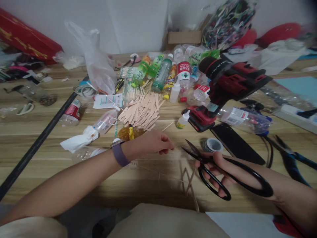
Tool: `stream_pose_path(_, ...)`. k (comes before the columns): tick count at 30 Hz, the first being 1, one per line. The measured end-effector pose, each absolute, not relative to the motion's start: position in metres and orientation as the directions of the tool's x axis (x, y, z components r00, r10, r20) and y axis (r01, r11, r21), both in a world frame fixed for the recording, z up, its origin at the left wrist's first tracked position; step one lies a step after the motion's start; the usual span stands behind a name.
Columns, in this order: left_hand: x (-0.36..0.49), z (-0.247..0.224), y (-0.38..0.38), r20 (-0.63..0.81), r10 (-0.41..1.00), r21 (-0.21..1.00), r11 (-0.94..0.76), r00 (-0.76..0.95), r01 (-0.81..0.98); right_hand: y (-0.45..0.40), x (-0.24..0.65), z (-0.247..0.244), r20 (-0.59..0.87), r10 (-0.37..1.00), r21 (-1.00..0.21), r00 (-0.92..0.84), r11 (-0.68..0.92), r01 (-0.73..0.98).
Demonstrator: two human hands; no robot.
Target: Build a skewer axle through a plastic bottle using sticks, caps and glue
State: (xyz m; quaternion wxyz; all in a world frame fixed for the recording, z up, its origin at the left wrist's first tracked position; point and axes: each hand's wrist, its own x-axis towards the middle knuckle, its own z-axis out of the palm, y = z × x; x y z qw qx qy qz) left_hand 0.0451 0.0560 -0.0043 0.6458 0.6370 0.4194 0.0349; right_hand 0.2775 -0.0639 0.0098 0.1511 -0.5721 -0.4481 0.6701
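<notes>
My right hand (223, 170) grips a pair of black-handled scissors (235, 178), whose slightly parted blades point left toward my other hand. My left hand (158, 142), with a purple watch strap on its wrist, is closed over the table just left of the blade tips. Whatever its fingertips may pinch is too small or hidden to make out. Under and beside the scissors lie several thin wooden strips (190, 181). Beyond my left hand spreads a heap of flat wooden sticks (142, 110). A small glue bottle (182, 121) stands upright near it.
A red and black cordless drill (223, 89) stands at right, beside a black phone (236, 143), an open small jar (212, 145) and pliers (288, 155). Several plastic bottles (162, 74) crowd the back. A long dark bar (42, 135) crosses the left side.
</notes>
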Motion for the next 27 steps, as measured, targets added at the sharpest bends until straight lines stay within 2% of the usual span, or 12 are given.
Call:
stream_pose_path(4,0.042,-0.002,0.051,-0.458,0.626,0.87,0.17,0.631,0.463,-0.053,0.278,0.0,-0.626,0.663,-0.778,-0.411,-0.569,0.265)
stream_pose_path(10,0.046,-0.01,0.038,-0.405,0.693,0.901,0.193,0.597,0.388,-0.037,0.256,0.011,-0.596,0.704,-0.803,-0.385,-0.522,0.289)
stream_pose_path(18,0.057,-0.005,0.027,-0.388,0.758,0.916,0.258,0.524,0.307,-0.032,0.251,0.009,-0.467,0.788,-0.882,-0.402,-0.378,0.282)
stream_pose_path(27,0.061,0.0,0.026,-0.358,0.786,0.931,0.259,0.504,0.257,-0.036,0.249,0.005,-0.463,0.813,-0.884,-0.354,-0.39,0.259)
